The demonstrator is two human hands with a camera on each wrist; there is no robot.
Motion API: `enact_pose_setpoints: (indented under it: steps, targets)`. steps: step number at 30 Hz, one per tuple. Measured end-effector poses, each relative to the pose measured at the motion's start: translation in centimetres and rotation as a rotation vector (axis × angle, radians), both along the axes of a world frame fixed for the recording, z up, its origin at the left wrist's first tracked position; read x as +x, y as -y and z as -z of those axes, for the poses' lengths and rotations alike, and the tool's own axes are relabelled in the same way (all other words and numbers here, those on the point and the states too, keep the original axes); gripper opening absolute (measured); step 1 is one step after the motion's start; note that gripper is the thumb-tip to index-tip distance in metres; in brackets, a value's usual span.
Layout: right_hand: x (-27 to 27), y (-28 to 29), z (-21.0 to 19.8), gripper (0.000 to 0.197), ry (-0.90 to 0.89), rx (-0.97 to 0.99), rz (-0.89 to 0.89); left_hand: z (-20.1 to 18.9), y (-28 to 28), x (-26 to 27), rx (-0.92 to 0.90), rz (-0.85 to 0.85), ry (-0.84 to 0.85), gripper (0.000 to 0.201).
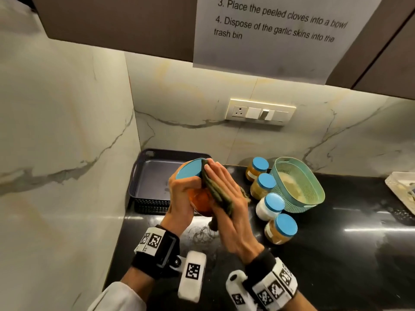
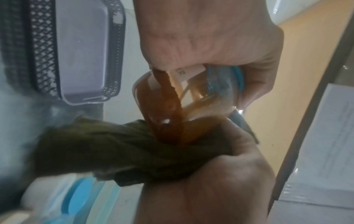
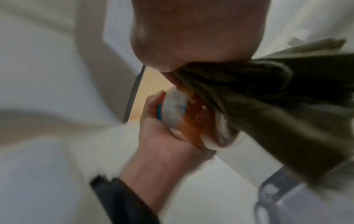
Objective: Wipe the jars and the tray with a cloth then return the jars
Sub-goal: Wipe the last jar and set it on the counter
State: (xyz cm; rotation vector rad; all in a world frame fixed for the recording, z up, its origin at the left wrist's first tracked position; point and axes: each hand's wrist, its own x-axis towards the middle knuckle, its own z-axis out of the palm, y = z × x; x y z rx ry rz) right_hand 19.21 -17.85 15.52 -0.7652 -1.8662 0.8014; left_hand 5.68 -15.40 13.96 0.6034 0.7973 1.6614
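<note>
At the centre of the head view the left hand (image 1: 181, 194) grips a jar (image 1: 201, 199) of orange-brown contents, held up off the desk (image 1: 336, 254) and tilted so its blue lid (image 1: 190, 168) points to the upper left of the frame. The fingers curl round the jar just under the lid. The right hand (image 1: 229, 212) lies with nearly straight fingers along the jar's right side, pressing an olive-green cloth (image 1: 216, 191) against the glass; the cloth runs from the lid edge down past the jar's base. In the left wrist view the cloth (image 2: 134, 150) sits bunched under the jar (image 2: 168, 109), between it and the right hand (image 2: 210, 174), while the left hand (image 2: 210, 37) fills the top of the frame. The right wrist view is blurred; it shows the cloth (image 3: 268, 98) fanning to the right and the left hand (image 3: 164, 136) round the jar (image 3: 191, 124).

Behind the hands, in the corner at centre left, a dark tray (image 1: 148, 176) with mesh walls rests on the desk. To the right of the hands four more jars stand in a line on the desk, each with a blue lid: one far (image 1: 257, 170), one next (image 1: 262, 186), a white-filled one (image 1: 269, 207), and the nearest (image 1: 280, 230). Just right of them sits a teal basket (image 1: 314, 194). A white tray edge (image 1: 402, 189) shows at the far right.
</note>
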Motion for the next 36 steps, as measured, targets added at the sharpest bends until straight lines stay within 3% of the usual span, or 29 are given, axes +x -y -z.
enact_pose_setpoints:
  steps: [3, 5, 8, 9, 12, 14, 16, 19, 26, 28, 31, 34, 36]
  targets:
    - [0.1, -1.2, -1.3, 0.049, -0.169, -0.379, 0.050, -0.6, 0.0, 0.3, -0.022, -0.030, -0.083, 0.067]
    - [-0.5, -0.2, -2.0, 0.054, -0.201, -0.382, 0.086, -1.2, -0.1, 0.0, -0.007, -0.022, -0.080, 0.070]
    - [-0.5, 1.3, -0.5, 0.064, -0.069, -0.065, 0.090, -1.5, -0.3, -0.5, -0.014, -0.018, -0.031, 0.076]
    - [-0.4, 1.1, -0.2, 0.064, -0.082, -0.040, 0.078, -1.6, -0.2, -0.5, -0.026, -0.010, -0.026, 0.077]
    - [-0.4, -0.4, -1.4, 0.051, -0.242, -0.336, 0.070, -2.0, 0.1, 0.1, -0.042, -0.004, -0.098, 0.066]
    - [-0.5, -0.4, -2.2, 0.052, -0.255, -0.404, 0.079, -2.5, 0.1, 0.1, -0.026, -0.006, -0.099, 0.064]
    - [-0.9, 1.0, -2.4, 0.068, -0.133, -0.222, 0.083, -2.9, -0.3, -0.3, -0.028, -0.007, -0.042, 0.072]
    - [-0.6, 1.6, -1.0, 0.072, 0.016, 0.035, 0.062, -3.0, -0.4, -0.6, -0.068, 0.006, 0.040, 0.085]
    - [-0.3, -0.4, -0.2, 0.100, 0.133, 0.132, 0.115, -3.2, 0.4, 0.6, -0.111, 0.004, -0.034, 0.051]
    - [0.2, -0.9, -0.3, 0.103, 0.073, 0.045, 0.139, -3.8, 1.1, 0.6, -0.090, 0.092, -0.116, 0.044]
    - [1.4, -1.4, -1.9, 0.098, -0.061, -0.203, 0.084, -4.2, 2.0, 0.0, -0.053, 0.203, -0.209, 0.052]
    - [2.5, -1.3, -3.7, 0.084, -0.031, -0.402, 0.054, -4.4, 2.4, -1.2, -0.008, 0.289, -0.193, 0.043]
    - [2.9, -1.2, -4.3, 0.078, -0.002, -0.491, -0.004, -4.8, 2.6, -1.5, 0.024, 0.358, -0.161, 0.053]
